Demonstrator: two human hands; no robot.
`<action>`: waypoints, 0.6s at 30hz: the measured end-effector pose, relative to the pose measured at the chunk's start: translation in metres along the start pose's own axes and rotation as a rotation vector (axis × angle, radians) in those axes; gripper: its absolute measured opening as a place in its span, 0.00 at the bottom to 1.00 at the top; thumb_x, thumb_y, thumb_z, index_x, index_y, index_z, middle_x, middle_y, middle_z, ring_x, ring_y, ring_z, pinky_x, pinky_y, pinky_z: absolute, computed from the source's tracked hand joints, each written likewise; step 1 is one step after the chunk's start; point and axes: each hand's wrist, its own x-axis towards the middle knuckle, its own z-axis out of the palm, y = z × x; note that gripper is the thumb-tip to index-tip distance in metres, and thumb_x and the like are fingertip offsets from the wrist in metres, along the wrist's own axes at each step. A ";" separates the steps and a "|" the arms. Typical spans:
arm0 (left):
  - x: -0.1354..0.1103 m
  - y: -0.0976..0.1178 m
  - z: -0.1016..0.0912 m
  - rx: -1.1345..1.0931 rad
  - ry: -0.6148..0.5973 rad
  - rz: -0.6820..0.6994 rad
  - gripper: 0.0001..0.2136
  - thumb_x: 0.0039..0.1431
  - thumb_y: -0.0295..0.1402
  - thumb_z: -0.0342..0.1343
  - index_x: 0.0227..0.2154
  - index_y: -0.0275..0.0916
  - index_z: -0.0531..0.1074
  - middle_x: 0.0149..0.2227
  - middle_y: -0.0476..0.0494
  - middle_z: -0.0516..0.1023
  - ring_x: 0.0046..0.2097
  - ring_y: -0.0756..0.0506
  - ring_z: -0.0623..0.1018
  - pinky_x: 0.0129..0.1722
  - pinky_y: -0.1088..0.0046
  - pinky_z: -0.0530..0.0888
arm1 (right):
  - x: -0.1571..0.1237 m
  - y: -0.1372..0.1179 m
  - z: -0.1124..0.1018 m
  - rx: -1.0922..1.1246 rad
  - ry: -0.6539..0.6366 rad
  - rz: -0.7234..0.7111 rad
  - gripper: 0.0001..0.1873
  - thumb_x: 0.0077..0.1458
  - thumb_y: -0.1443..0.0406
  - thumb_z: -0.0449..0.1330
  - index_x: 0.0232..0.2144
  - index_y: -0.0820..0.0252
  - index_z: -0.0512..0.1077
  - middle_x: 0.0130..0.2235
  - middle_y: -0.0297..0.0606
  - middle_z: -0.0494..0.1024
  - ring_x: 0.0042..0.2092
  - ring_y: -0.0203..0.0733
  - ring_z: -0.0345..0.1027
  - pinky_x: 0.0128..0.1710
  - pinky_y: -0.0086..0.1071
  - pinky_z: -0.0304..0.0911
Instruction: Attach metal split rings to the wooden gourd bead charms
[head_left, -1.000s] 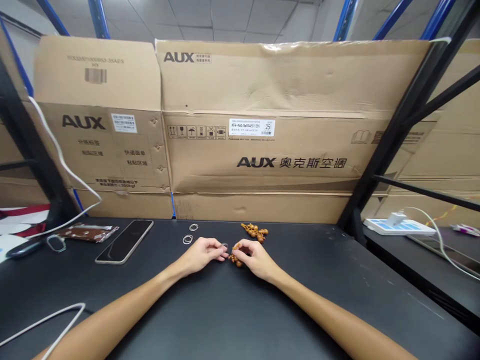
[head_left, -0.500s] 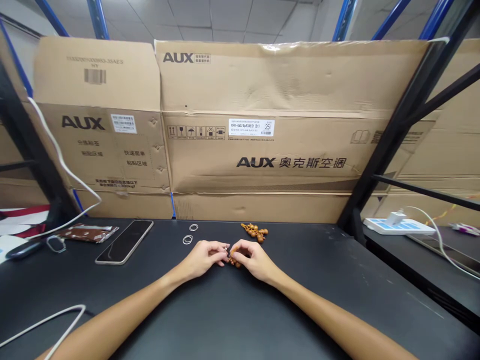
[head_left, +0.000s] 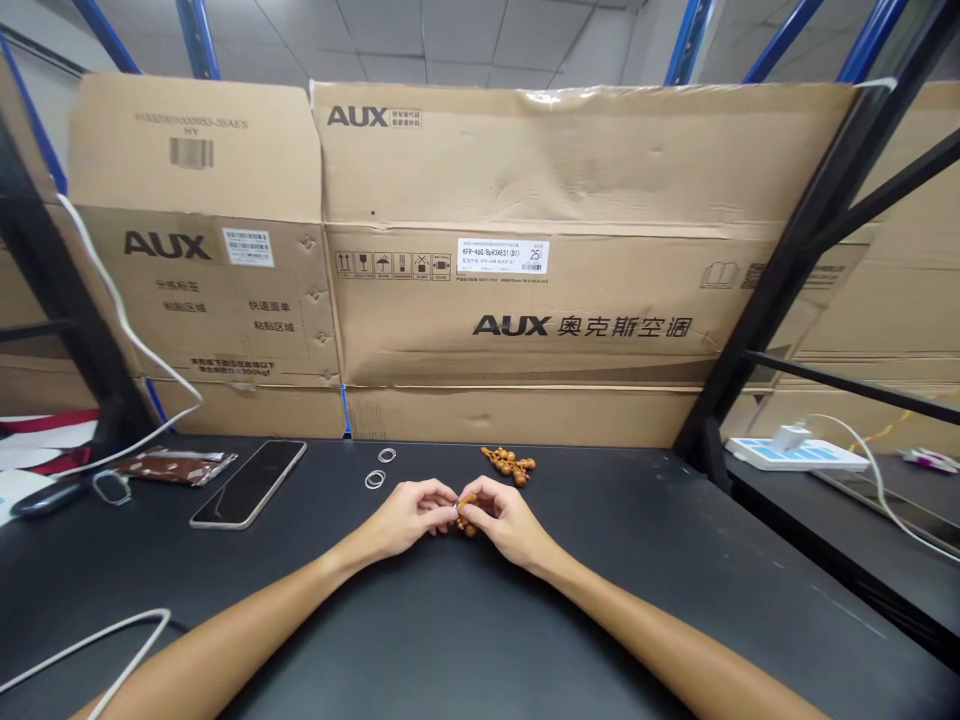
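Both hands meet low over the dark tabletop. My left hand (head_left: 417, 513) is closed, its thumb and forefinger pinching a small metal ring that is mostly hidden by the fingers. Against it, my right hand (head_left: 501, 516) pinches the cord end of a brown beaded charm (head_left: 469, 527), whose beads hang below the fingertips. The ring and cord touch or nearly touch; whether they are linked I cannot tell. Behind my right hand lie more brown beaded charms (head_left: 516, 466). Two sets of silver key rings, a nearer one (head_left: 375, 480) and a farther one (head_left: 386, 455), lie beyond my left hand.
A smartphone (head_left: 250, 484) and a brown packet (head_left: 176, 465) lie on the left of the table (head_left: 450, 640). A white cable (head_left: 124, 310) hangs at left. Cardboard boxes (head_left: 585, 370) stand along the back edge. A power strip (head_left: 795, 455) sits beyond the black frame at right.
My hands have come slightly closer together, bringing the ring and the charm's cord end to each other. The charms and rings on the table have stayed in place.
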 end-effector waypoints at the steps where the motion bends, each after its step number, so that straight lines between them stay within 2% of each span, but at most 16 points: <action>1: 0.000 0.001 0.000 0.005 -0.002 0.001 0.15 0.56 0.42 0.58 0.38 0.34 0.74 0.32 0.43 0.78 0.31 0.48 0.76 0.34 0.72 0.72 | 0.000 0.000 0.000 -0.001 0.002 -0.001 0.11 0.54 0.56 0.60 0.31 0.58 0.68 0.29 0.32 0.73 0.30 0.36 0.68 0.33 0.31 0.66; 14: 0.000 0.004 -0.004 0.016 -0.051 -0.013 0.15 0.55 0.41 0.57 0.38 0.34 0.75 0.33 0.43 0.79 0.32 0.49 0.75 0.35 0.72 0.72 | 0.001 0.003 -0.001 0.011 0.021 0.011 0.15 0.52 0.53 0.61 0.31 0.59 0.68 0.28 0.32 0.74 0.28 0.35 0.68 0.30 0.30 0.65; 18: 0.002 -0.002 -0.006 -0.058 -0.055 -0.035 0.15 0.54 0.41 0.59 0.38 0.34 0.73 0.31 0.44 0.78 0.31 0.49 0.75 0.33 0.73 0.71 | 0.002 0.003 -0.001 -0.011 0.026 0.020 0.17 0.51 0.52 0.62 0.32 0.60 0.68 0.28 0.33 0.75 0.27 0.35 0.69 0.30 0.30 0.65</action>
